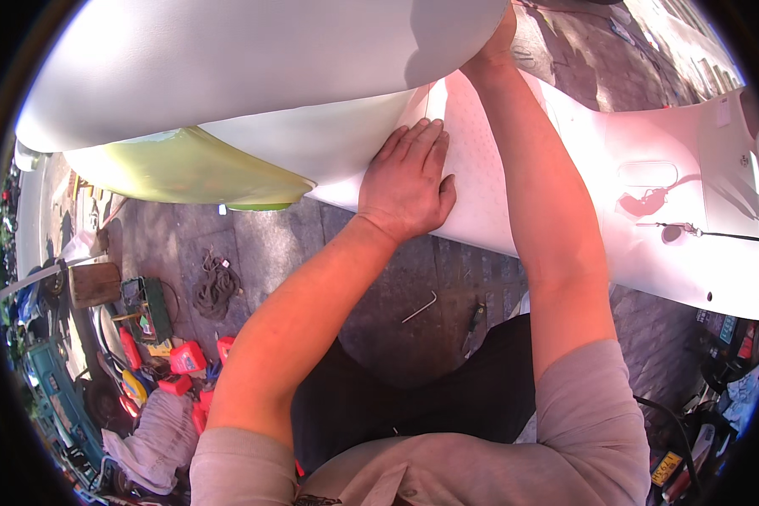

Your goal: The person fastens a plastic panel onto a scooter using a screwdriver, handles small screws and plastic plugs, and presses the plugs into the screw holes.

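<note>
A white scooter spans the upper view, its pale seat (pixel 259 57) nearest me. My left hand (pixel 408 177) lies flat against the white body panel (pixel 329 136) under the seat's front, where it meets the dotted footboard (pixel 468 164). The fingers of that hand point away from me, with the thumb apart. My right arm reaches over the footboard to the far side. There my right hand (pixel 496 44) is partly hidden behind the seat's front edge, so its fingers do not show. A pale yellow-green side panel (pixel 196 167) sits below the seat.
A hex key (pixel 420 307) and a screwdriver (pixel 475 322) lie on the paving. Left are a dark rag (pixel 216 288), a wooden block (pixel 94 284), a green toolbox (pixel 147 310), red bottles (pixel 188 358) and a whitish sack (pixel 155 436). A cord (pixel 727 236) hangs at the front shield (pixel 664 139).
</note>
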`<control>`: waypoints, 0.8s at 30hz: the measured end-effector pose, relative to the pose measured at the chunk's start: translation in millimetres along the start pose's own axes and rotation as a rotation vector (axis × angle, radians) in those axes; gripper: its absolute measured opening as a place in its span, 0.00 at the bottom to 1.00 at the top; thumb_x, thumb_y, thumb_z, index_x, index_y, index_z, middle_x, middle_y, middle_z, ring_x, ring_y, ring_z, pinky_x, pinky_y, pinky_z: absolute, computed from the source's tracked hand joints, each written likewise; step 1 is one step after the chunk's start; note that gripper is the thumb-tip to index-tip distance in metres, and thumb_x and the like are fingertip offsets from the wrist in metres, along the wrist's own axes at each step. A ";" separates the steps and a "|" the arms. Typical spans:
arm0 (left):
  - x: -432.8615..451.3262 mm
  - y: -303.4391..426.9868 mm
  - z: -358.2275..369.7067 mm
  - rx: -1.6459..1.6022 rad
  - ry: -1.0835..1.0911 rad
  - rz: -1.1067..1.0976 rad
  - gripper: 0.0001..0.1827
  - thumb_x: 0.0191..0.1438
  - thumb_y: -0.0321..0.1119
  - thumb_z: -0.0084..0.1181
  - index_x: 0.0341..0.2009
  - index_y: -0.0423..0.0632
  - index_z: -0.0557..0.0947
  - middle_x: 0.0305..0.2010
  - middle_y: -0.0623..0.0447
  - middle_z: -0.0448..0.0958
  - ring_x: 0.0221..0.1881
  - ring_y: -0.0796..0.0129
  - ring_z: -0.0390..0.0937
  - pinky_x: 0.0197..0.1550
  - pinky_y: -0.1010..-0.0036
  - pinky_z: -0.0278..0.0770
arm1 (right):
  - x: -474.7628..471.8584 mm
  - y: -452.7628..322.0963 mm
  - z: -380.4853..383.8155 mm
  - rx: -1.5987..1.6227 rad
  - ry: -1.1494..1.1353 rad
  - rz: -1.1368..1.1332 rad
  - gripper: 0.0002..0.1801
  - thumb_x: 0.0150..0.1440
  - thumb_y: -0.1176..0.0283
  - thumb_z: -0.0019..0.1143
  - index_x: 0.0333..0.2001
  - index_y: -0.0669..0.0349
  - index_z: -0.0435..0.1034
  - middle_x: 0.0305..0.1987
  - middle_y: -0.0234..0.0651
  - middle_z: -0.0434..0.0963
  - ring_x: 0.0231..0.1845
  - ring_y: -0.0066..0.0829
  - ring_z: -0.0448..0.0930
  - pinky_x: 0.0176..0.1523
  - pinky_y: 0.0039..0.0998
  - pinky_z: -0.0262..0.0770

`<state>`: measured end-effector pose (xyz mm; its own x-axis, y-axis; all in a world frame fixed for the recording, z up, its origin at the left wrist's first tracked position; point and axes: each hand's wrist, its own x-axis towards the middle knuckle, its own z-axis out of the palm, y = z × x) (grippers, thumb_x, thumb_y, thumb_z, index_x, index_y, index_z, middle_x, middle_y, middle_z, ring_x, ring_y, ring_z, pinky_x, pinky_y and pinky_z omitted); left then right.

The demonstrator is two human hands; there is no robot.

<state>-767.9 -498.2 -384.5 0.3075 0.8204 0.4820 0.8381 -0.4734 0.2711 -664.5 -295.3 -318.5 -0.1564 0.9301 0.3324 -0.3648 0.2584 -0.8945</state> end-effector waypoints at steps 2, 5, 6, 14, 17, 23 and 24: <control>8.6 5.9 2.5 -0.024 0.011 0.013 0.31 0.60 0.42 0.60 0.65 0.39 0.79 0.72 0.42 0.75 0.74 0.49 0.72 0.79 0.52 0.66 | -28.6 32.9 -8.3 0.130 0.075 -0.014 0.10 0.74 0.68 0.48 0.49 0.61 0.74 0.47 0.30 0.80 0.51 0.30 0.76 0.55 0.32 0.72; 8.0 5.9 5.4 -0.031 -0.007 0.011 0.31 0.60 0.42 0.59 0.65 0.39 0.79 0.72 0.42 0.76 0.74 0.50 0.72 0.79 0.52 0.65 | -44.7 52.5 -8.0 0.043 0.162 0.025 0.22 0.74 0.64 0.49 0.29 0.65 0.75 0.27 0.25 0.75 0.30 0.19 0.68 0.35 0.27 0.64; 13.9 11.6 11.8 -0.058 -0.004 0.030 0.31 0.60 0.42 0.59 0.65 0.39 0.80 0.72 0.42 0.76 0.74 0.50 0.72 0.79 0.52 0.65 | -44.1 63.7 -27.6 -0.178 0.144 -0.039 0.22 0.74 0.63 0.49 0.29 0.65 0.74 0.27 0.24 0.74 0.31 0.19 0.68 0.35 0.28 0.63; 2.0 6.6 -0.1 -0.010 0.088 0.028 0.21 0.53 0.32 0.61 0.52 0.40 0.84 0.57 0.42 0.81 0.61 0.46 0.79 0.71 0.50 0.74 | -117.4 1.0 -39.3 -0.267 0.096 -0.015 0.23 0.75 0.66 0.45 0.24 0.61 0.65 0.20 0.24 0.63 0.24 0.17 0.60 0.31 0.28 0.61; 5.2 7.7 8.5 -0.042 0.212 0.100 0.17 0.51 0.30 0.61 0.47 0.41 0.87 0.51 0.44 0.82 0.56 0.47 0.82 0.66 0.53 0.79 | -122.8 15.8 -47.7 -0.321 0.118 0.035 0.22 0.75 0.67 0.45 0.24 0.59 0.63 0.21 0.22 0.61 0.24 0.16 0.57 0.30 0.27 0.57; -9.4 -2.7 1.5 -0.045 0.261 0.106 0.13 0.47 0.30 0.62 0.40 0.45 0.88 0.42 0.48 0.82 0.46 0.49 0.84 0.50 0.56 0.82 | -111.0 -51.0 0.4 -0.119 -0.065 -0.085 0.25 0.73 0.63 0.47 0.23 0.63 0.63 0.18 0.25 0.63 0.24 0.20 0.59 0.31 0.33 0.65; -2.2 0.5 3.8 -0.051 0.255 0.100 0.13 0.48 0.31 0.62 0.39 0.45 0.87 0.42 0.48 0.82 0.45 0.48 0.83 0.49 0.56 0.82 | -127.4 -32.0 -9.6 -0.250 -0.042 -0.042 0.24 0.73 0.63 0.48 0.23 0.64 0.65 0.18 0.28 0.65 0.24 0.21 0.62 0.31 0.34 0.67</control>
<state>-766.4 -499.0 -388.6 0.2587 0.6650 0.7006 0.7839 -0.5683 0.2501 -624.1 -419.6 -335.1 -0.1860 0.9066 0.3787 -0.1348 0.3582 -0.9238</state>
